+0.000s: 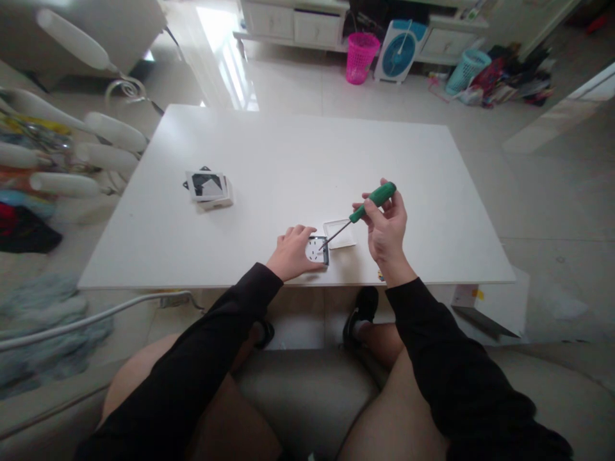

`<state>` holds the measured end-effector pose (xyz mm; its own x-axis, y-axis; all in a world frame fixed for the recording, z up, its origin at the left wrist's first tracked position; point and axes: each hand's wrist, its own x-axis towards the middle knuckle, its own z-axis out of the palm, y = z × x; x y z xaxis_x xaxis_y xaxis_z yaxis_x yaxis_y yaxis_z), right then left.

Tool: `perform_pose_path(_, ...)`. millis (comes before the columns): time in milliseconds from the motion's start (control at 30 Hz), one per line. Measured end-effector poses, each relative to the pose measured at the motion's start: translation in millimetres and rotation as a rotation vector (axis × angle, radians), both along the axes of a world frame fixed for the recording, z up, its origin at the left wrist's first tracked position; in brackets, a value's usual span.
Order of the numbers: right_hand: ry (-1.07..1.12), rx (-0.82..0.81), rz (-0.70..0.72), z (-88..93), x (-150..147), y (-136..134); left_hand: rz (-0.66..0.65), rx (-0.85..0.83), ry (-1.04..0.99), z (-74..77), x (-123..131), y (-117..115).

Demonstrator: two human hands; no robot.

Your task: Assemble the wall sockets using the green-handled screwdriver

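Note:
My left hand point(291, 254) grips a white wall socket point(313, 250) with dark slots, thumb along its near edge and fingers over the far one, close to the table's front edge. In my right hand point(387, 225) is a green-handled screwdriver point(375, 201), tilted, its shaft slanting down to the left. The tip reaches the right part of the socket; whether it touches cannot be made out. Just behind and right of the socket lies a square white cover frame point(340, 235), flat on the table.
The white table point(269, 160) holds a small stack of white and black frame parts point(209, 187) at its left. Small coloured bits point(381, 275) lie by my right wrist. Beyond the table stand a pink basket point(361, 59) and a blue fan point(400, 51).

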<state>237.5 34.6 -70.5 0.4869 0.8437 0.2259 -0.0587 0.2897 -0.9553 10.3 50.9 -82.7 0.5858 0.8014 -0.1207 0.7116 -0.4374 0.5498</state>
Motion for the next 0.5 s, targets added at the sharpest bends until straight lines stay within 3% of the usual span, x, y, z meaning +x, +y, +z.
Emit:
perform_pose_path(233, -0.096, 0.051, -0.033, -0.9, 0.4, -0.4, -0.104, -0.021, 0.109, -8.8, -3.3, -1.8)
perform_pose_path(500, -0.12, 0.04, -0.029, 7.3, -5.3, -4.9, -0.115, 0.018, 0.015, -7.7, -3.1, -1.7)
